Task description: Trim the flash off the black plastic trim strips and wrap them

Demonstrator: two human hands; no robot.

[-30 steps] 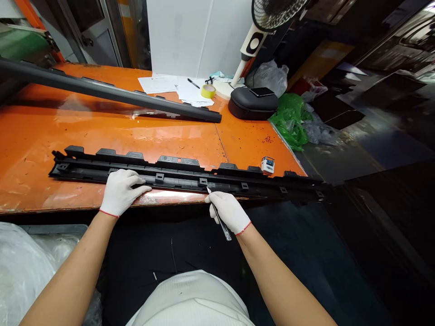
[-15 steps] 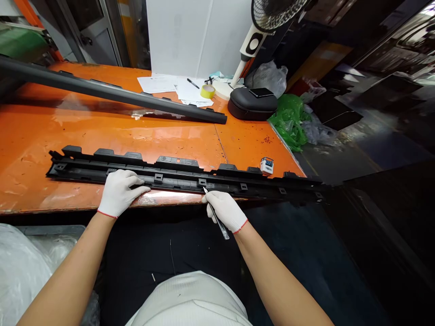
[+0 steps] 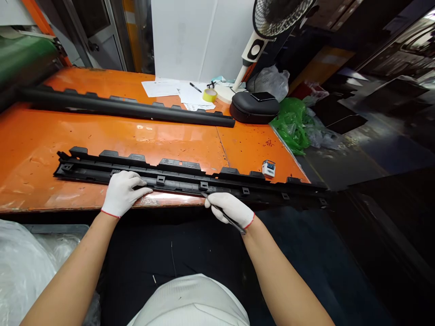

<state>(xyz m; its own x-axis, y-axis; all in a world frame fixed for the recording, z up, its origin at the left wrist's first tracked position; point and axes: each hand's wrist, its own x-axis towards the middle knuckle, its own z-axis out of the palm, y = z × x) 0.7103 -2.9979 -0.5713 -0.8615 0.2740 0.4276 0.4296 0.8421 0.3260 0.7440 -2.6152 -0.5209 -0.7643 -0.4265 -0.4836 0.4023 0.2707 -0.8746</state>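
A long black plastic trim strip [image 3: 180, 181] lies along the front edge of the orange table, its row of tabs facing away from me. My left hand [image 3: 124, 192], in a white glove, grips its near edge left of the middle, fingers over the strip and thumb along the edge. My right hand [image 3: 231, 209], also gloved, is closed around a slim craft knife [image 3: 234, 223]. The knife's tip touches or nearly touches the strip's near edge, just below a square clip slot. Much of the knife is hidden by the hand.
Behind lies a second black strip [image 3: 146, 111]. A small white counter-like device [image 3: 268, 168] sits beyond the front strip. Papers [image 3: 161, 88], yellow tape [image 3: 210, 95], a black case [image 3: 254, 108] and a fan [image 3: 253, 47] stand farther back. Plastic bags [image 3: 20, 271] fill the lower left.
The knife has tilted flatter, its back end swinging right toward my wrist. The rear strip's left end has come down and right. My left hand keeps its grip.
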